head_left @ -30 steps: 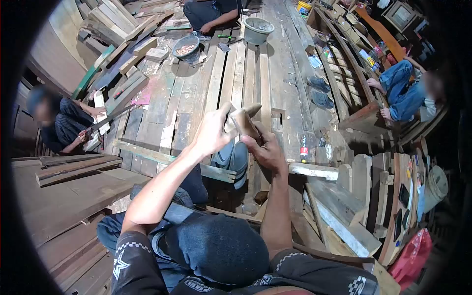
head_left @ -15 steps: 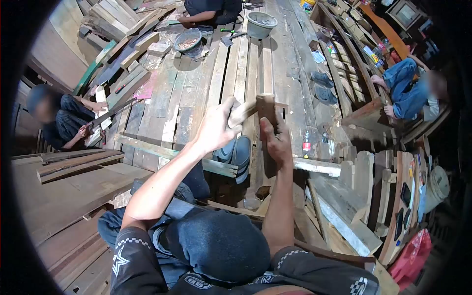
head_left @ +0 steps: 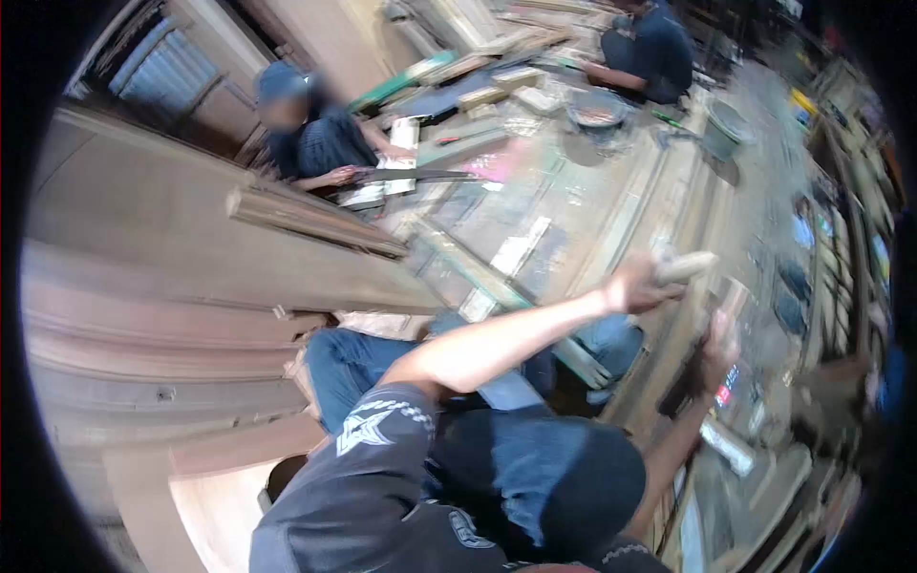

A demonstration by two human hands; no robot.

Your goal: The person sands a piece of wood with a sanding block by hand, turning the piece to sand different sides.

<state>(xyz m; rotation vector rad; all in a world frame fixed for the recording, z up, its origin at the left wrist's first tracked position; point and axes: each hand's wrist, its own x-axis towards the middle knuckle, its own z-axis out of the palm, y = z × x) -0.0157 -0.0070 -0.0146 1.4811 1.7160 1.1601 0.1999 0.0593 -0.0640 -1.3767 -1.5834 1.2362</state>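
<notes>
My left hand is closed around a short, pale piece of wood that sticks out to the right past the fingers. Just below and to the right, my right hand grips a longer, darker piece of wood, held tilted with its end pointing up. A small gap shows between the two pieces. Motion blur hides the fine shape of both pieces and of my fingers.
At upper left a seated person holds a long dark blade over pale wood. Another person sits at the back near a basin and a bucket. A plank edge runs along my left.
The view has swung left, so the scene sits further right and is blurred. The two wood pieces, touching or overlapping before, are now apart; each hand keeps its own.
</notes>
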